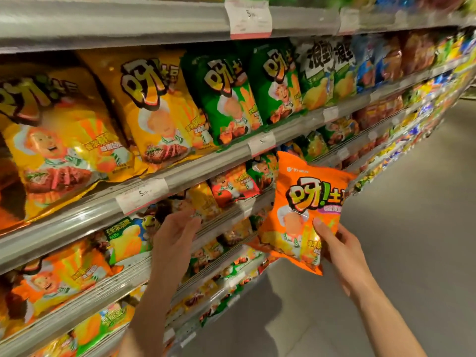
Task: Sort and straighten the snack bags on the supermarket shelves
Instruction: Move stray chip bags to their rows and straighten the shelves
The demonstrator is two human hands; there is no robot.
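My right hand [337, 246] grips an orange snack bag [304, 202] by its lower right corner, thumb on the front, and holds it upright in the aisle, clear of the shelves. My left hand [172, 235] reaches to the third shelf, its fingers loosely curved against the small yellow bag [203, 199] at the shelf's front edge; whether it holds the bag is unclear. Large yellow bags [159, 112] and green bags [226, 99] stand in rows on the shelf above.
Shelf rails with white price tags [141, 194] run diagonally from lower left to upper right. Lower shelves hold orange bags [61, 274] and green-yellow bags [126, 238]. Grey aisle floor [412, 228] lies to the right.
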